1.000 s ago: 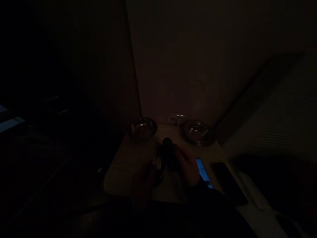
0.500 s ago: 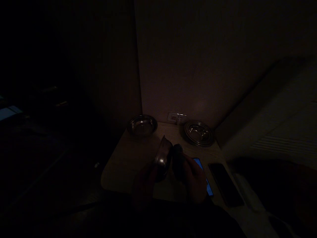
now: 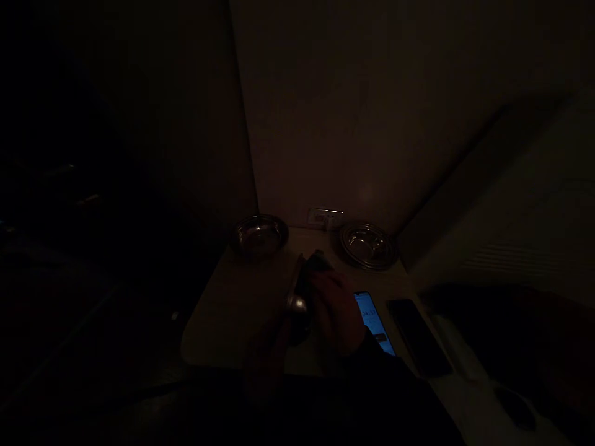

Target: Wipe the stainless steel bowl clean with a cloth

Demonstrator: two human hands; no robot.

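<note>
The scene is very dark. My left hand (image 3: 268,353) is closed on the near edge of a small shiny metal bowl (image 3: 297,303), tilted on its side above the table. My right hand (image 3: 341,310) is bunched around a dark, soft-looking cloth (image 3: 317,261) and presses it against the bowl's right side. The fingers of my left hand are mostly lost in shadow. A lit phone (image 3: 372,319) lies just right of my right hand.
A metal bowl (image 3: 259,238) sits at the back left of the wooden table (image 3: 214,322). Stacked metal dishes (image 3: 368,246) stand at the back right. Behind them is a wall socket (image 3: 325,217). A dark phone-like slab (image 3: 419,337) lies at the right, with a dark oval object (image 3: 515,407) nearer me.
My right hand has moved left with the cloth, from beside the bowl onto it. More of the lit phone now shows. The whole view has shifted slightly.
</note>
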